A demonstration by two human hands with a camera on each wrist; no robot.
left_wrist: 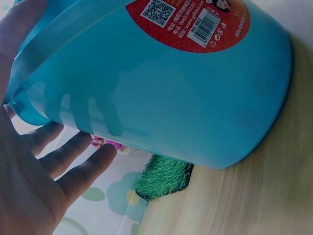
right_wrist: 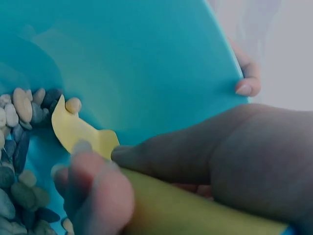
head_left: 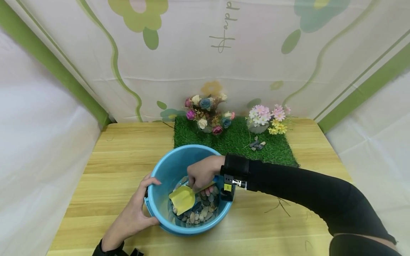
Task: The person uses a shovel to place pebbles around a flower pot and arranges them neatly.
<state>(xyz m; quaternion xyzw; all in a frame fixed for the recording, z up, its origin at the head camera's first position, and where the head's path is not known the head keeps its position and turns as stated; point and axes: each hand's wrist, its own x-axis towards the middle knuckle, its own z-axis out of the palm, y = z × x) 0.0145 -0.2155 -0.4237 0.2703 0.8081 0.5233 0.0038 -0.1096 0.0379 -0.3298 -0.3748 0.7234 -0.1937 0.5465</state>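
A blue bucket (head_left: pixel 174 158) stands on the wooden table, pebbles (head_left: pixel 200 215) lying in its bottom. My right hand (head_left: pixel 203 174) reaches down inside and grips a yellow toy shovel by its handle (right_wrist: pixel 195 208). The shovel's blade (head_left: pixel 182 200) rests low among the pebbles, tilted, and in the right wrist view one pebble (right_wrist: pixel 73 105) sits at its edge. My left hand (head_left: pixel 136 209) holds the bucket's left rim, a fingertip hooked over it. Other fingers (left_wrist: pixel 78 152) of that hand spread along the outer wall, below the rim.
Behind the bucket lies a green turf mat (head_left: pixel 237 142) with mixed roses (head_left: pixel 206 113) and pink and yellow flowers (head_left: pixel 269 117). A few stones (head_left: pixel 257 144) sit on it. Fabric with printed flowers (head_left: pixel 205 64) hangs at the back. Dry twigs (head_left: pixel 280 206) lie right of the bucket.
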